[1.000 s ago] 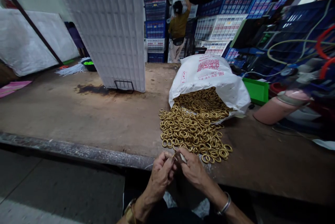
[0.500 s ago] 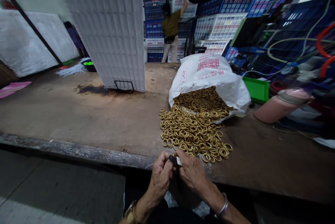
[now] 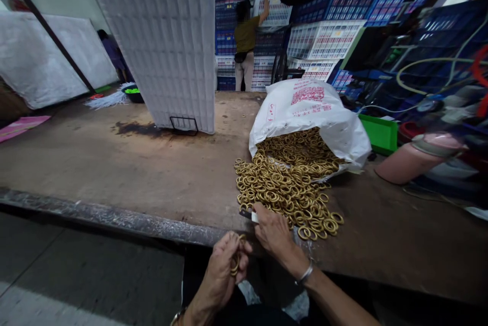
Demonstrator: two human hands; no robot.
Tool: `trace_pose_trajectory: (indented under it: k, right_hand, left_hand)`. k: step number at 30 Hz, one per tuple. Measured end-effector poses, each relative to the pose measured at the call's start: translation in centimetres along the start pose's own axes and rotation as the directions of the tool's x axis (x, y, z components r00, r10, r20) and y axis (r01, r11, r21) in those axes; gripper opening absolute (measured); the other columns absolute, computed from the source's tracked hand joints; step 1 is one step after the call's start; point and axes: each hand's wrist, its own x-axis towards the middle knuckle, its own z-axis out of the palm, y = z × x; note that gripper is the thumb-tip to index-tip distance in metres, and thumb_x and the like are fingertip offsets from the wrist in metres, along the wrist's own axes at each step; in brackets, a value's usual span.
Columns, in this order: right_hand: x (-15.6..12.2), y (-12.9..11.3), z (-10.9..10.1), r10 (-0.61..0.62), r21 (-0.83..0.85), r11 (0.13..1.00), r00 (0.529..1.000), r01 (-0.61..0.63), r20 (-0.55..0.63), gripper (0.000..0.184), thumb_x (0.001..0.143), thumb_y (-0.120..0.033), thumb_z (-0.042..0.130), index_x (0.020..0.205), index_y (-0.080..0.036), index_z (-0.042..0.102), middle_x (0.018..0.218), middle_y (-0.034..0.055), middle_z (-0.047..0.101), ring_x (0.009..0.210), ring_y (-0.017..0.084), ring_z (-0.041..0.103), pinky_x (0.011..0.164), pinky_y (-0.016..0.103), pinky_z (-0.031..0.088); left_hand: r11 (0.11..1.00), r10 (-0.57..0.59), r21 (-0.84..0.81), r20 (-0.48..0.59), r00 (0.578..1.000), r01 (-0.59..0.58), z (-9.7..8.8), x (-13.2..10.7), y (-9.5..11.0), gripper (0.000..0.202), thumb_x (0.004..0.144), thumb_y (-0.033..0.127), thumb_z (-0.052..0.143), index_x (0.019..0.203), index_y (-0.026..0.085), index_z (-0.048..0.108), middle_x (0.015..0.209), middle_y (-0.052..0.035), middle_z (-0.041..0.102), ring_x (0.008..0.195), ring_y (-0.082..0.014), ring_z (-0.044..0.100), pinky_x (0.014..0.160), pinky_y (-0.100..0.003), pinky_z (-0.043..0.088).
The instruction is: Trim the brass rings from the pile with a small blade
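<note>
A heap of brass-coloured rings (image 3: 284, 191) spills from a white printed sack (image 3: 308, 112) onto the brown worktable (image 3: 125, 163). My left hand (image 3: 224, 270) is below the table's front edge, fingers curled round one of the rings (image 3: 235, 261). My right hand (image 3: 272, 229) rests at the near edge of the heap, pinching a small dark tool with a white handle (image 3: 248, 215) that points left.
A tall white ribbed tray (image 3: 160, 41) stands upright on the table behind. Stacked blue and white crates (image 3: 324, 36) fill the back, where a person (image 3: 246, 41) reaches up. A green bin (image 3: 377, 132), a pink cylinder (image 3: 415, 155) and hoses lie at right.
My hands have parted: the left dropped back below the table edge with a ring, the right moved forward to the heap with the tool. The person behind shifted left.
</note>
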Motion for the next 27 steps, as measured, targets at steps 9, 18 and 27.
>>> trace_pose_trajectory:
  k: [9,18,27]
  right_hand:
    - [2.5,-2.2,1.1,0.020,-0.119,0.993,0.999,-0.016,0.032,0.023,0.076,-0.015,0.043,0.099,-0.020,0.047,0.080,0.0061,0.062,0.070,0.018,0.058,0.057,0.026,0.028]
    - [2.2,-0.9,1.0,0.064,0.367,0.930,0.996,-0.035,-0.066,0.015,0.072,-0.012,0.041,0.081,-0.019,0.050,0.066,0.0000,0.056,0.059,0.011,0.049,0.054,0.021,0.027]
    - [0.3,-1.3,0.2,0.008,0.928,0.361,0.995,-0.095,0.099,0.024,0.076,-0.042,0.046,0.071,-0.019,0.043,0.057,-0.0057,0.043,0.052,0.008,0.040,0.052,0.020,0.034]
  left_hand:
    - [0.970,-0.068,-0.237,-0.089,0.994,0.045,-1.8,0.7,0.6,0.028,0.067,0.031,0.064,0.090,0.018,0.053,0.070,-0.0004,0.058,0.052,-0.0081,0.050,0.041,-0.016,0.029]
    - [0.975,-0.006,-0.221,-0.155,0.988,-0.029,-1.7,2.1,0.4,0.021,0.068,0.030,0.065,0.074,0.016,0.052,0.071,-0.0005,0.056,0.061,-0.0109,0.054,0.043,-0.017,0.036]
    - [0.986,0.154,0.096,-0.164,0.974,-0.139,0.9,2.8,0.7,0.029,0.069,0.043,0.061,0.075,0.016,0.050,0.057,0.0057,0.046,0.039,-0.0019,0.031,0.035,-0.014,0.020]
